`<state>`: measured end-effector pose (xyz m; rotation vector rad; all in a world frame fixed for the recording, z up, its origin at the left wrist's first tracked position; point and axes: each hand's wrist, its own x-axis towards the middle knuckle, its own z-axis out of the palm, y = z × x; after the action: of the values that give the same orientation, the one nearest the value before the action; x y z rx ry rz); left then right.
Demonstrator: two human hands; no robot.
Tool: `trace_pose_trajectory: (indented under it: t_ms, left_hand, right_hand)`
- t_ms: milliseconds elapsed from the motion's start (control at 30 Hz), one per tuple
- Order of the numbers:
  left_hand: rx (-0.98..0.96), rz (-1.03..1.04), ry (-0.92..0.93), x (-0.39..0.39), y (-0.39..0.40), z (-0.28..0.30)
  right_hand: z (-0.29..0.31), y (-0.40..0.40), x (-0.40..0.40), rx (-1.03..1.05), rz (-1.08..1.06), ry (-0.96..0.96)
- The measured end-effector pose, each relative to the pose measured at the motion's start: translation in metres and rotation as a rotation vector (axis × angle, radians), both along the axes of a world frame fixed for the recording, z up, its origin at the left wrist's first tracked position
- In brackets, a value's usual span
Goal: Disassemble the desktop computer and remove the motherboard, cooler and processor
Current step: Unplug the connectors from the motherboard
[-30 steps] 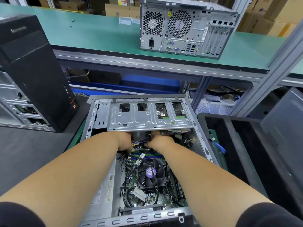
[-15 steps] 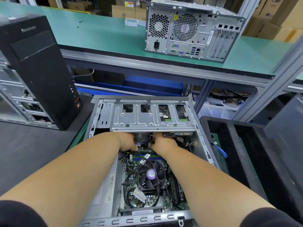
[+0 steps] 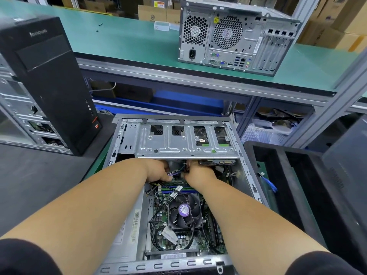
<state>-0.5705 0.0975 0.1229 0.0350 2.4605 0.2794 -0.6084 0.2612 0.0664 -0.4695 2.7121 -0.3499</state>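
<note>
Both hands deep in the open computer case (image 3: 127, 135), just under the edge of the metal drive cage (image 3: 186, 141). Left hand (image 3: 156, 170) curled, fingers at a bundle of purple and white wires (image 3: 174, 172); pinched or merely touched, cannot tell. Right hand (image 3: 198, 173) close beside it, nearly touching, fingers tucked under the cage and hidden, so grip unclear. Bare forearms reaching in from the bottom corners, dark sleeves at the elbows.

Case lying flat on its side on the desk (image 3: 35, 185), side panel off. Motherboard (image 3: 158, 221) still seated on the case floor, green, strung with black cables. Cooler (image 3: 184, 212) mounted on the board near its middle, black fan with a purple round label, between the two forearms. Processor not visible. Memory sticks (image 3: 178, 188) just beyond the cooler, near the hands.

Black tower (image 3: 45, 82) upright to the left, bare metal chassis (image 3: 17, 124) partly hidden behind it. Grey tower (image 3: 236, 36) standing on the raised green bench (image 3: 119, 36) beyond, rear panel facing the camera. Black tray (image 3: 288, 175) with long compartments to the right of the case. Cardboard boxes (image 3: 153, 12) along the far edge.
</note>
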Motion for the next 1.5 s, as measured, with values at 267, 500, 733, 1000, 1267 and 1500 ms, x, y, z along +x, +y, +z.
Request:
trace_pose_trajectory:
  t_ms: [267,500,733,1000,1267,1500]
  left_hand:
    - [-0.081,-0.021,0.017,0.001,-0.001,0.0]
    - [-0.101,-0.007,0.015,0.001,0.002,0.002]
    - [-0.228,-0.064,0.022,0.002,0.001,0.002]
    - [-0.247,-0.096,-0.008,0.003,0.003,0.006]
    - [-0.296,-0.172,-0.029,0.004,0.004,0.008]
    - [-0.29,-0.171,0.001,0.006,0.003,0.01]
  right_hand:
    - [-0.001,0.001,0.003,-0.045,-0.017,0.043]
    - [0.006,-0.001,0.001,-0.078,-0.108,-0.11]
    - [0.013,0.01,0.0,0.12,0.025,-0.046]
    - [0.006,0.013,0.001,0.083,0.08,0.048]
    - [0.002,0.013,0.006,0.066,0.091,0.11]
    - [0.001,0.015,0.004,0.032,0.072,0.066]
